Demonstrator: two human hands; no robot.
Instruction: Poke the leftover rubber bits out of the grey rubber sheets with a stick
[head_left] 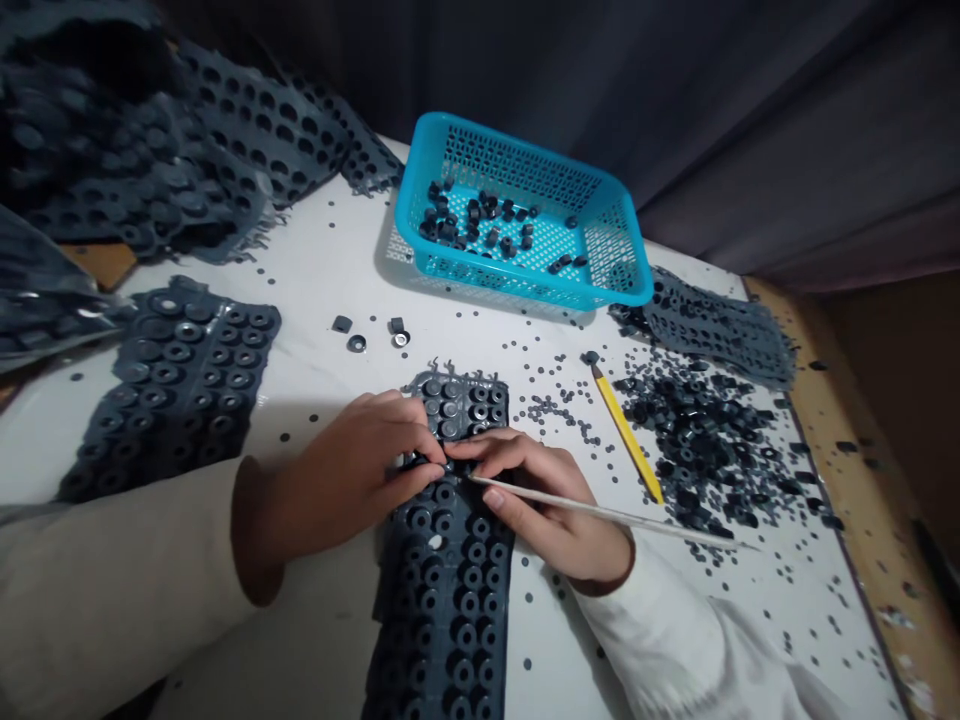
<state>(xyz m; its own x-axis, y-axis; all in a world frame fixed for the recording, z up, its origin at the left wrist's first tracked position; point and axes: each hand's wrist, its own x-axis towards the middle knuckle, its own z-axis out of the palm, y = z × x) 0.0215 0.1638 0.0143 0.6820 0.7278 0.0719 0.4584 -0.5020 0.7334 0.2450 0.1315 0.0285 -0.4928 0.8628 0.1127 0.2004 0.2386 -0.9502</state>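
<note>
A dark grey moulded rubber sheet [450,575] with rows of round ring-shaped parts lies lengthwise in front of me. My left hand [360,465] is over its left side, thumb and forefinger pinched together at the sheet; whatever is between the fingertips is too small to make out. My right hand [544,500] rests at the sheet's right side and grips a thin pale stick [600,512] between thumb and fingers. One end of the stick is near the left fingertips, and its long end reaches out to the right.
A blue plastic basket [525,270] holding several small black parts stands at the back. To the right lie a yellow knife-like tool [628,435] and a heap of black scraps [705,440]. Another rubber sheet [184,370] lies left, with piled sheets [247,130] behind.
</note>
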